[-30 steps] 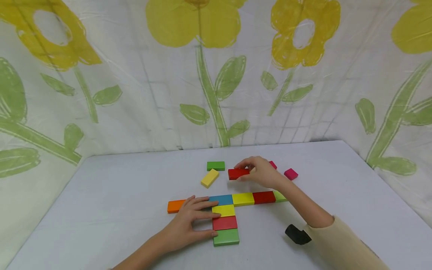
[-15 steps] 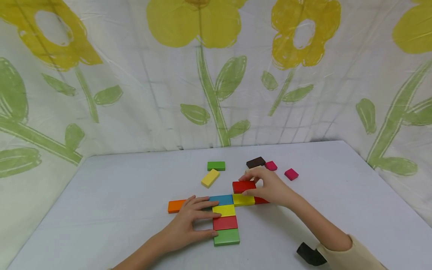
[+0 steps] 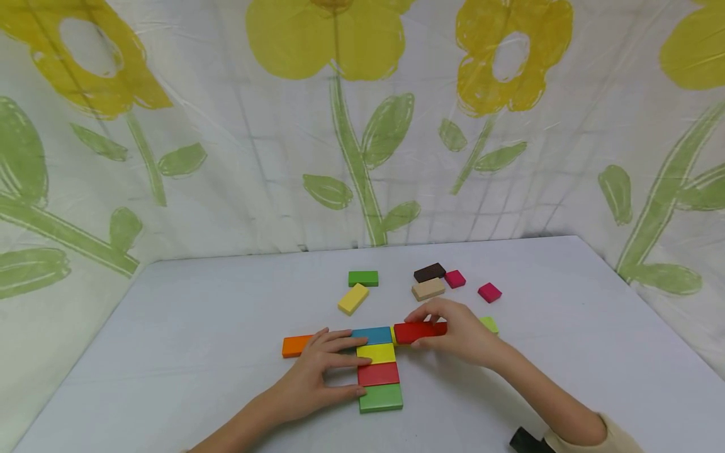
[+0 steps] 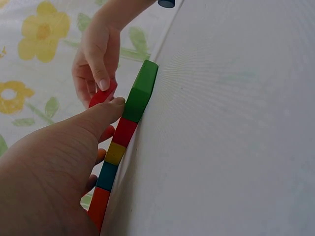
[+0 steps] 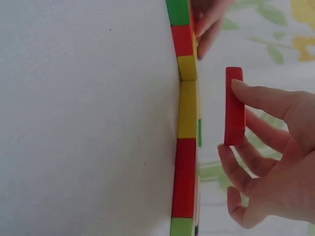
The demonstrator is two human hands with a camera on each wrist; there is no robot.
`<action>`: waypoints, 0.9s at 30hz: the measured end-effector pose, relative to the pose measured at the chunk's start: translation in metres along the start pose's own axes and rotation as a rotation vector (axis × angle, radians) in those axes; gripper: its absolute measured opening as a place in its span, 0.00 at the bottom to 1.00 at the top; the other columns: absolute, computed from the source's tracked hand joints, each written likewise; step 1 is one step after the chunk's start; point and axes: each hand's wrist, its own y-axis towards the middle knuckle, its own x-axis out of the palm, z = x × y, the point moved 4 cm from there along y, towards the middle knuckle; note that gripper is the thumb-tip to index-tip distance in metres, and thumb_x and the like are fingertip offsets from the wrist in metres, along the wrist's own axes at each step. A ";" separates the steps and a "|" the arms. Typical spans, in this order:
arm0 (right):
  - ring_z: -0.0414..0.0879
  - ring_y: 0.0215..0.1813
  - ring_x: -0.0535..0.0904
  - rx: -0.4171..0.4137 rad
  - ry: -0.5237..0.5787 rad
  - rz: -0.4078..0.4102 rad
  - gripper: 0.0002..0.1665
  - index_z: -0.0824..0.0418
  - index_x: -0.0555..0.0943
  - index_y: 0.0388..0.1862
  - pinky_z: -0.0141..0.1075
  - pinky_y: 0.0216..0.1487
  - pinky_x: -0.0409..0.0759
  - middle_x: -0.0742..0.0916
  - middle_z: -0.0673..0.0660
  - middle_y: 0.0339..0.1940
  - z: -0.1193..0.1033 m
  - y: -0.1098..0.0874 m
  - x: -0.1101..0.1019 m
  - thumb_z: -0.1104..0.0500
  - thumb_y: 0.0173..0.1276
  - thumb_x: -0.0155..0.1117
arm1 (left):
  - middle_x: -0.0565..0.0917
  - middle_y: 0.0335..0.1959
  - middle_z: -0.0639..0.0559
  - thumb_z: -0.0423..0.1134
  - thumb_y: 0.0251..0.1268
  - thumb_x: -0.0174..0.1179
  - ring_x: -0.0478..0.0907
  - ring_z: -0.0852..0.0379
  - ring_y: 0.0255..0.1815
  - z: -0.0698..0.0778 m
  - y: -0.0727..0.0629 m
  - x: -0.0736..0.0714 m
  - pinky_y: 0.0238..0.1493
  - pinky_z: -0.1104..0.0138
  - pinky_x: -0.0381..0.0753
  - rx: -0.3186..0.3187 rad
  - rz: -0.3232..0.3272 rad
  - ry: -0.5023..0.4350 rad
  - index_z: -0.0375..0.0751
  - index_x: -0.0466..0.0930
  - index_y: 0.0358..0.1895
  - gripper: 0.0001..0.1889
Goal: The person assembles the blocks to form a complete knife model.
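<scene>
Flat coloured blocks form a T on the white table. My left hand (image 3: 317,377) rests on it with fingers spread, touching the blue block (image 3: 372,336), the stem's yellow block (image 3: 381,353) and the green block (image 3: 382,399) at its foot. Between those last two lies a red block (image 3: 377,375). My right hand (image 3: 461,330) pinches another red block (image 5: 235,108) by thumb and fingers. The right wrist view shows it raised above the row's yellow block (image 5: 187,109), with a gap. The row also has a red block (image 5: 184,177), a light green end (image 3: 489,324) and an orange end (image 3: 296,346).
Behind the T lie a loose green block (image 3: 363,279), a yellow one (image 3: 353,299), a dark brown one (image 3: 429,272), a beige one (image 3: 428,289) and two pink pieces, one a pink block (image 3: 489,292). A flower-print cloth (image 3: 272,189) hangs behind the table.
My right hand has brought the red block from the back of the table nearer, to above the row, uncovering the brown and beige blocks. The left hand stays put.
</scene>
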 end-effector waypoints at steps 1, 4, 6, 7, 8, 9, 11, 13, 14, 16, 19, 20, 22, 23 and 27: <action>0.48 0.52 0.80 0.005 0.003 -0.004 0.21 0.59 0.87 0.54 0.31 0.44 0.84 0.88 0.55 0.51 0.000 -0.001 0.001 0.58 0.63 0.81 | 0.78 0.72 0.63 0.59 0.67 0.71 0.65 0.45 0.79 0.000 0.000 0.000 0.79 0.30 0.47 0.000 0.000 0.000 0.62 0.88 0.62 0.22; 0.49 0.53 0.80 0.009 0.001 -0.017 0.21 0.59 0.87 0.54 0.31 0.45 0.84 0.88 0.55 0.51 0.001 -0.003 0.002 0.58 0.63 0.81 | 0.78 0.72 0.63 0.59 0.68 0.71 0.65 0.45 0.79 0.000 0.000 0.001 0.79 0.30 0.46 -0.003 -0.003 0.000 0.61 0.88 0.62 0.22; 0.49 0.54 0.80 0.008 -0.002 -0.026 0.21 0.59 0.87 0.54 0.30 0.45 0.84 0.88 0.55 0.51 0.002 -0.004 0.004 0.59 0.62 0.82 | 0.78 0.72 0.63 0.59 0.68 0.71 0.65 0.45 0.79 0.000 0.000 0.001 0.79 0.30 0.46 -0.007 -0.006 0.001 0.61 0.88 0.62 0.22; 0.49 0.54 0.80 0.009 -0.004 -0.030 0.21 0.59 0.87 0.54 0.30 0.45 0.84 0.88 0.55 0.51 0.003 -0.004 0.005 0.59 0.62 0.82 | 0.78 0.72 0.63 0.59 0.68 0.70 0.65 0.45 0.79 0.000 0.000 0.001 0.80 0.30 0.46 -0.008 -0.007 0.001 0.61 0.88 0.62 0.22; 0.49 0.54 0.80 0.008 -0.005 -0.033 0.22 0.59 0.87 0.54 0.30 0.46 0.84 0.88 0.55 0.51 0.004 -0.005 0.005 0.59 0.62 0.82 | 0.78 0.72 0.63 0.60 0.68 0.70 0.66 0.45 0.79 0.000 0.000 0.001 0.80 0.30 0.46 -0.009 -0.007 0.002 0.61 0.88 0.62 0.22; 0.49 0.54 0.80 0.010 -0.006 -0.038 0.22 0.59 0.87 0.54 0.30 0.46 0.84 0.88 0.55 0.51 0.005 -0.005 0.006 0.59 0.62 0.82 | 0.78 0.72 0.63 0.59 0.68 0.70 0.66 0.44 0.79 0.001 0.000 0.001 0.80 0.30 0.47 -0.009 -0.006 0.003 0.61 0.88 0.62 0.22; 0.48 0.54 0.80 0.018 -0.003 -0.047 0.22 0.59 0.87 0.54 0.29 0.45 0.83 0.88 0.55 0.51 0.007 -0.005 0.007 0.59 0.61 0.82 | 0.78 0.72 0.63 0.60 0.68 0.70 0.66 0.44 0.79 0.001 -0.001 0.001 0.79 0.30 0.47 -0.005 -0.004 0.006 0.61 0.88 0.62 0.22; 0.47 0.53 0.79 0.030 0.000 -0.058 0.23 0.58 0.87 0.54 0.29 0.45 0.83 0.87 0.54 0.50 0.009 -0.005 0.008 0.59 0.60 0.83 | 0.78 0.72 0.63 0.60 0.68 0.70 0.66 0.45 0.79 0.002 -0.001 0.002 0.79 0.30 0.48 0.003 0.002 0.012 0.61 0.88 0.62 0.22; 0.47 0.52 0.79 0.034 0.004 -0.065 0.23 0.58 0.87 0.54 0.29 0.44 0.83 0.87 0.54 0.50 0.009 -0.005 0.009 0.60 0.60 0.83 | 0.78 0.72 0.63 0.60 0.68 0.70 0.66 0.45 0.78 0.002 -0.001 0.002 0.79 0.30 0.48 0.007 0.005 0.014 0.61 0.88 0.62 0.22; 0.46 0.52 0.78 0.041 0.012 -0.075 0.23 0.58 0.87 0.54 0.29 0.44 0.83 0.87 0.53 0.50 0.011 -0.004 0.010 0.60 0.59 0.83 | 0.79 0.72 0.63 0.60 0.68 0.70 0.67 0.45 0.78 0.002 -0.001 0.001 0.79 0.30 0.49 0.016 0.011 0.020 0.60 0.88 0.61 0.22; 0.45 0.50 0.77 0.041 0.020 -0.088 0.23 0.57 0.87 0.54 0.30 0.43 0.81 0.86 0.52 0.48 0.012 -0.003 0.012 0.59 0.59 0.83 | 0.79 0.72 0.63 0.60 0.68 0.70 0.67 0.45 0.78 0.002 -0.001 0.001 0.78 0.30 0.49 0.022 0.017 0.022 0.60 0.88 0.61 0.22; 0.45 0.50 0.77 0.039 0.020 -0.092 0.23 0.57 0.87 0.54 0.30 0.43 0.81 0.86 0.52 0.48 0.012 -0.003 0.012 0.59 0.60 0.83 | 0.79 0.72 0.62 0.59 0.68 0.70 0.67 0.45 0.78 0.002 -0.001 0.001 0.78 0.29 0.49 0.022 0.017 0.021 0.60 0.89 0.61 0.22; 0.45 0.49 0.76 0.034 0.018 -0.098 0.22 0.57 0.87 0.53 0.30 0.43 0.80 0.86 0.51 0.47 0.012 -0.003 0.013 0.58 0.60 0.83 | 0.79 0.72 0.62 0.59 0.68 0.70 0.67 0.45 0.78 0.002 -0.001 0.001 0.78 0.29 0.49 0.023 0.017 0.019 0.60 0.89 0.61 0.21; 0.44 0.48 0.76 0.031 0.016 -0.102 0.22 0.57 0.87 0.53 0.30 0.43 0.80 0.86 0.51 0.47 0.012 -0.003 0.013 0.58 0.60 0.83 | 0.79 0.72 0.63 0.59 0.68 0.70 0.67 0.45 0.78 0.002 -0.001 0.001 0.78 0.29 0.49 0.023 0.017 0.020 0.60 0.88 0.61 0.21; 0.44 0.48 0.75 0.027 0.013 -0.115 0.21 0.57 0.87 0.52 0.30 0.42 0.79 0.85 0.49 0.46 0.014 -0.001 0.014 0.58 0.60 0.83 | 0.79 0.72 0.63 0.60 0.68 0.70 0.67 0.45 0.78 0.001 -0.001 0.001 0.78 0.29 0.49 0.021 0.015 0.023 0.61 0.88 0.61 0.21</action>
